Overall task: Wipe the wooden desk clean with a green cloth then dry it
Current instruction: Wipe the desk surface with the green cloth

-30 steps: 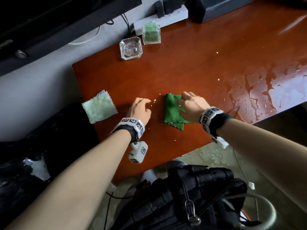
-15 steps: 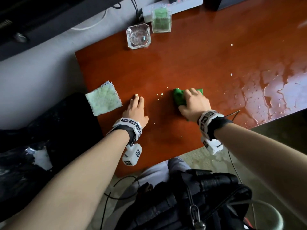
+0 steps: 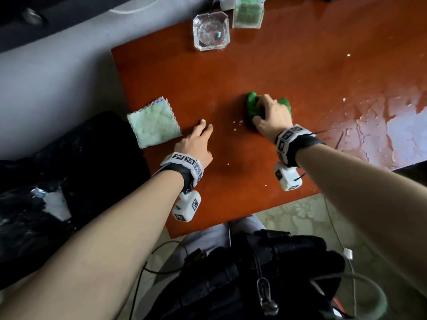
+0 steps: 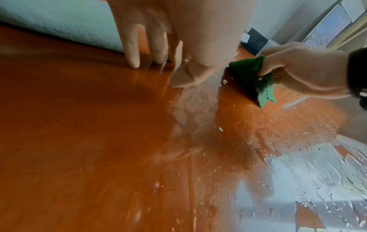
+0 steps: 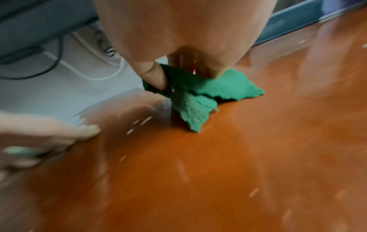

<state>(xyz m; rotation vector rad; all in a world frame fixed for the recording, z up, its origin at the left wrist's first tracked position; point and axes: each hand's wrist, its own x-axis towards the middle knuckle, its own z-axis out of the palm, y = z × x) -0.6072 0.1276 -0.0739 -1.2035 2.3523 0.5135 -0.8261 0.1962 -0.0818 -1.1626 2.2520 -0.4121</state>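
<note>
Pale grey surface [image 3: 57, 72] runs past the left hand [image 3: 194, 144], off the left edge of the red-brown tabletop [image 3: 277, 65], with a white cable [image 3: 134, 10] and a low dark unit [image 3: 46, 19] at its far side; black crumpled heap [image 3: 92, 158] just left of that hand. Pale patterned floor [image 3: 298, 215] shows below the near edge, behind the right hand [image 3: 270, 116]. Beyond the right hand there is a light wall [image 4: 278, 20], a dark box [image 4: 258, 40] against it and a bright window [image 4: 337, 20], daylight glaring off the tabletop to that hand's right.
</note>
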